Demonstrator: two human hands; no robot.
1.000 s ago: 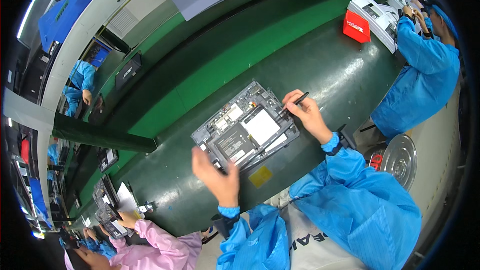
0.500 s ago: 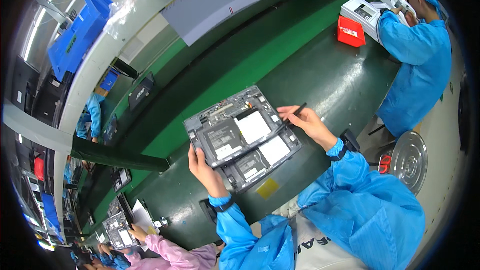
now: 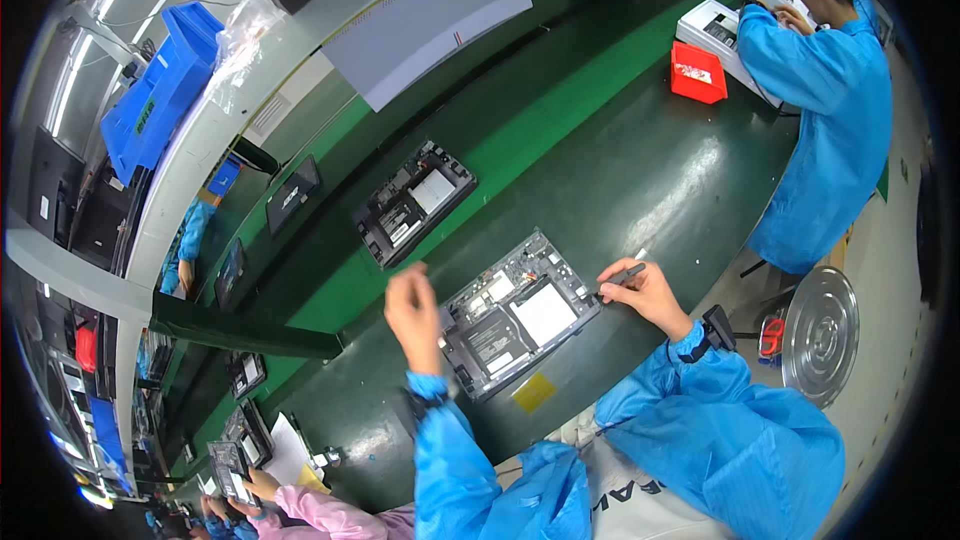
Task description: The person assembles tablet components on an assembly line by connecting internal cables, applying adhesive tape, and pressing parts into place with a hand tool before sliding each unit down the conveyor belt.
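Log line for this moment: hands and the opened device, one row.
left hand: raised, open, beside opened tablet | right hand: holds dark pen-like tool at tablet's right edge | tablet: flat on green bench

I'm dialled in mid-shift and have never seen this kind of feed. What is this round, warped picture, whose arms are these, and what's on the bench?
There is no machine here: a person wears a wide fisheye camera on the head, looking down, so straight edges bend toward the rim. The two blue-sleeved arms rising from the bottom edge are that person's own.

The left hand is raised by the left edge of an opened tablet, which lies on the dark green bench with its inner boards showing. Whether the hand touches it is unclear. The right hand holds a thin dark tool at the tablet's right edge.

A second opened tablet lies farther back on the lighter green strip. A yellow tag sits near the front edge. A co-worker in blue works at the upper right beside a red tray.
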